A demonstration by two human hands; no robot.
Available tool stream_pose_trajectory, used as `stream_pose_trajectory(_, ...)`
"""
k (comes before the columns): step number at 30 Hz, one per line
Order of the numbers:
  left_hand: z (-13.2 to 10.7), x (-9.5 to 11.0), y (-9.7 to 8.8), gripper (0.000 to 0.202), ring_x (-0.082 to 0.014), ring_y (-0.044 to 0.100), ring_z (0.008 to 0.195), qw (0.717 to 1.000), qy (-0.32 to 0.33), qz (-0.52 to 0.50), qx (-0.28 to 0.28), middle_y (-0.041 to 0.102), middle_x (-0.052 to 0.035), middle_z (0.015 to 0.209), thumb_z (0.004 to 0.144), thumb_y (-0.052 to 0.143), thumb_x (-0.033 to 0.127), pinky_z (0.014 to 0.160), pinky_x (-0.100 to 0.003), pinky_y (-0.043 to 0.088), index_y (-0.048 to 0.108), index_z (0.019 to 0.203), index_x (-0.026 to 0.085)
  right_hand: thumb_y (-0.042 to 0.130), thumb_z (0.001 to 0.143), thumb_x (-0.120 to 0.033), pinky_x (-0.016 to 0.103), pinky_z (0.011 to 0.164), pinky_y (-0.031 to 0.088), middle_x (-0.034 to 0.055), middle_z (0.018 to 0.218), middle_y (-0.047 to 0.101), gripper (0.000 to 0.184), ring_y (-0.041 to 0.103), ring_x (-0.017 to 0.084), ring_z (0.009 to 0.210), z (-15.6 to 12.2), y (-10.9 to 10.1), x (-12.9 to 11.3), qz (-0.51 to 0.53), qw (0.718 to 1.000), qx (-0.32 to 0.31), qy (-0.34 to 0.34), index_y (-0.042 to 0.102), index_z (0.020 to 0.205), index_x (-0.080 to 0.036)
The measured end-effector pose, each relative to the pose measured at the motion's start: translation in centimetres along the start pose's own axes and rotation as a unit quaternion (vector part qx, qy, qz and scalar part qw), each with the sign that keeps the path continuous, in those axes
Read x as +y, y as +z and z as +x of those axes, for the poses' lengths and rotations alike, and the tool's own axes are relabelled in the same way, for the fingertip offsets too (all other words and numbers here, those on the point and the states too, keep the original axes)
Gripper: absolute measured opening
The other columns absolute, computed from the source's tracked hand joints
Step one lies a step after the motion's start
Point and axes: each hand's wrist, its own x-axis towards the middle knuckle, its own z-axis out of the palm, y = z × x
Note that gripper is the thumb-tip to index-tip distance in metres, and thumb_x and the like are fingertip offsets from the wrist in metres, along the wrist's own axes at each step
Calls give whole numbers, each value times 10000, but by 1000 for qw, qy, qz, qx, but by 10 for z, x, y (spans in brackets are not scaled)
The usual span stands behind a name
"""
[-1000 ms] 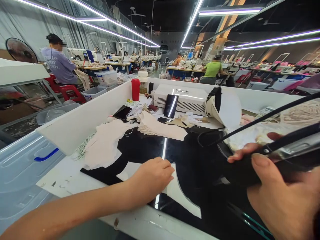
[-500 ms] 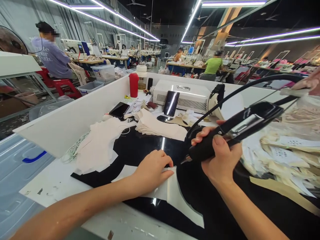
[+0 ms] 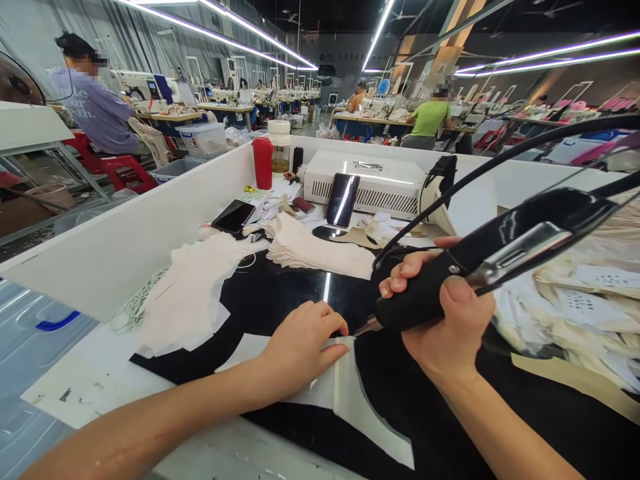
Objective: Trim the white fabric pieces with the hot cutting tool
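Note:
My right hand (image 3: 447, 327) is wrapped round a black corded hand tool (image 3: 483, 250) with a metal strip along its body. Its narrow metal tip points left and down, close to the top edge of a pale, flat cut piece (image 3: 370, 417). On that same edge rests my left hand (image 3: 303, 343), thumb and bent forefinger closed together by a light strip that runs down the piece. The fingers hide part of the edge, and I cannot tell whether the tip touches it. Under the piece spreads a glossy black sheet (image 3: 280, 297).
Pale fabric stacks (image 3: 320, 247) and loose fabric pieces (image 3: 183, 290) lie beyond my left hand. A phone (image 3: 343, 200) leans against a white vented box (image 3: 370, 173). Bagged pieces (image 3: 585, 300) pile up at the right. The tool's black cable (image 3: 465, 183) arches overhead. White boards (image 3: 140, 227) wall the table.
The tool and my right hand have shifted slightly right, and the tip is nearer the edge by my left fingers. My left hand keeps its place on the piece. The view has moved a little.

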Motion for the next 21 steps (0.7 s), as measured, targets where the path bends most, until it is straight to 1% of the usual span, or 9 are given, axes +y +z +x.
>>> stream_pose_trajectory(3, 0, 1, 0, 143, -244, 705, 1060, 1000, 2, 3, -3, 770, -10, 1123, 1029, 898, 219, 938, -376, 575, 803, 1135, 234, 1037, 780, -535, 294, 537, 604, -64, 785, 693, 512, 654, 156, 591, -2, -1, 1, 9, 1000, -7, 0, 737, 1124, -304)
stream_pose_trajectory(6, 0, 0, 0, 177, -250, 706, 1077, 1000, -2, 12, -6, 770, -12, 1142, 1036, 899, 234, 948, -385, 579, 783, 1169, 225, 1040, 776, -547, 277, 538, 585, -62, 803, 698, 538, 640, 147, 596, -4, -2, 4, 7, 1000, -4, 1, 733, 1147, -306)
stream_pose_trajectory(9, -1, 0, -1, 223, -247, 706, 1079, 1000, 0, 18, -3, 770, -9, 1156, 1029, 911, 228, 949, -385, 583, 751, 1184, 220, 1010, 819, -557, 293, 534, 590, -59, 806, 694, 512, 665, 162, 599, -6, -3, 7, -1, 1000, -18, -10, 712, 1156, -312)
stream_pose_trajectory(12, -3, 1, -2, 246, -236, 703, 1053, 999, 16, 31, 16, 759, -2, 1137, 1020, 922, 210, 918, -369, 585, 716, 1155, 222, 998, 833, -571, 314, 532, 615, -61, 806, 694, 498, 672, 168, 590, -7, -2, 9, -17, 1000, -19, -18, 704, 1142, -314)
stream_pose_trajectory(14, -5, 3, -2, 241, -235, 700, 1045, 996, 52, 58, 34, 748, -6, 1124, 1026, 919, 207, 913, -366, 591, 701, 1128, 216, 1001, 825, -567, 316, 529, 622, -62, 803, 700, 501, 672, 168, 588, -8, -2, 9, -18, 1000, -14, -17, 706, 1142, -316)
stream_pose_trajectory(16, -6, 5, 1, 202, -236, 701, 1051, 988, 111, 98, 46, 742, -23, 1125, 1052, 893, 212, 924, -370, 598, 693, 1081, 200, 1001, 825, -555, 308, 530, 619, -60, 802, 704, 498, 672, 165, 596, -8, -2, 9, -16, 1000, -12, -17, 707, 1144, -312)
stream_pose_trajectory(18, -8, 6, 7, 163, -235, 705, 1046, 974, 173, 140, 48, 736, -37, 1099, 1108, 826, 225, 924, -377, 599, 686, 1033, 187, 1000, 828, -557, 303, 531, 615, -57, 800, 700, 502, 669, 165, 603, -9, -1, 9, -17, 1000, -11, -17, 705, 1149, -308)
stream_pose_trajectory(21, -13, 6, 17, 200, -226, 696, 962, 954, 230, 185, 46, 699, -33, 981, 1169, 726, 230, 845, -373, 585, 671, 981, 188, 1000, 822, -583, 310, 527, 613, -61, 801, 687, 515, 662, 166, 597, -9, 0, 9, -25, 999, -9, -20, 703, 1145, -313)
